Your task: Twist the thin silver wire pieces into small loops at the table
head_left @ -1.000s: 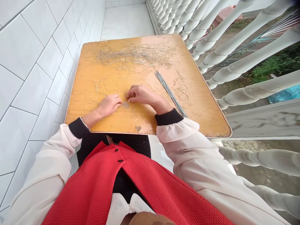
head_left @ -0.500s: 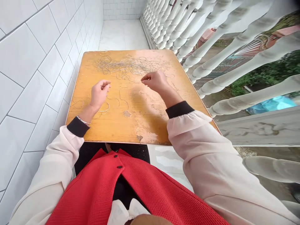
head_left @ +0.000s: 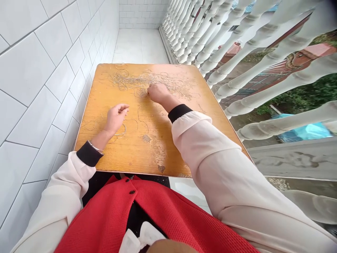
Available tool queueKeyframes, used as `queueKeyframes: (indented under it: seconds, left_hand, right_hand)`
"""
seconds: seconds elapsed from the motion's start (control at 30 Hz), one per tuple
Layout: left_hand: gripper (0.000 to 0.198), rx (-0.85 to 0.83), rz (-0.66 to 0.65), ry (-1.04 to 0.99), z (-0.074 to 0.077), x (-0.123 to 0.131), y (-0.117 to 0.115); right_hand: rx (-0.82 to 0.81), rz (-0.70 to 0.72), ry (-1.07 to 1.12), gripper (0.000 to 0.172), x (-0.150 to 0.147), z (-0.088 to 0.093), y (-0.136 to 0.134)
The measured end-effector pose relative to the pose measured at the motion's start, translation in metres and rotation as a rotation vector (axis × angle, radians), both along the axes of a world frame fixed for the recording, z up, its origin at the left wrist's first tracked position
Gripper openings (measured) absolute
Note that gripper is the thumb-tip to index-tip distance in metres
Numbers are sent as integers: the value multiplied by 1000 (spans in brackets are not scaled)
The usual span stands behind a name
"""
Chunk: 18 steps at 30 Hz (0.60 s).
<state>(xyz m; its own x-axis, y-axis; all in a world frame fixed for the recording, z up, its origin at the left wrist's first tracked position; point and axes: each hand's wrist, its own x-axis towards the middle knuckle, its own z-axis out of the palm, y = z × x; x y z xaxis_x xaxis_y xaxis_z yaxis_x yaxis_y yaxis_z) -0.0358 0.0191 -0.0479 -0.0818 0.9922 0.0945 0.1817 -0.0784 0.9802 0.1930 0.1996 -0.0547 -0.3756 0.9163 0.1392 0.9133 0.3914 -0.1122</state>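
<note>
A loose tangle of thin silvery wire [head_left: 129,80], bent into many loops, spreads over the far part of the wooden table [head_left: 126,154]. My right hand [head_left: 158,92] reaches to the near edge of this tangle, its fingers pinched together on thin wire with the tips partly hidden. Nearer the left side, my left hand [head_left: 116,116] hovers above the tabletop, thumb and fingers curled together; whatever is between them is too fine to make out. Below that hand lies a coiled wire ring [head_left: 123,130]. A single wavy strand [head_left: 143,122] rests to its right.
White tiled wall [head_left: 31,70] runs close along the left. On the right stands a white baluster railing [head_left: 247,95]. More thin strands [head_left: 90,124] lie by the table's left edge. Worn patches [head_left: 161,169] mark the surface near the front edge.
My right hand has moved left and down to the near edge of the tangle. My left hand stays in nearly the same place over the table, and the view has tilted slightly upward.
</note>
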Motion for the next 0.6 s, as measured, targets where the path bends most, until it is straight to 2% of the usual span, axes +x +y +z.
queueKeyframes:
  seconds: [0.07, 0.1, 0.23, 0.33, 0.47, 0.6]
  left_hand:
    - [18, -10, 5, -10, 1, 2, -1]
    - [18, -15, 8, -13, 1, 3, -1]
    - [18, -5, 37, -21, 5, -2, 3]
    - [20, 104, 135, 1, 9, -18, 11]
    - [17, 198, 236, 1, 13, -37, 16]
    - [16, 169, 239, -66, 14, -37, 15]
  right_hand:
    - [2, -2, -167, 31, -1, 2, -5]
    - [5, -1, -175, 32, -1, 3, -8]
    - [-23, -15, -88, 34, 0, 10, -20]
    - [-14, 14, -72, 33, 0, 15, -30]
    - [19, 100, -344, 30, -8, 20, -43]
    - [8, 51, -437, 37, -15, 25, -48]
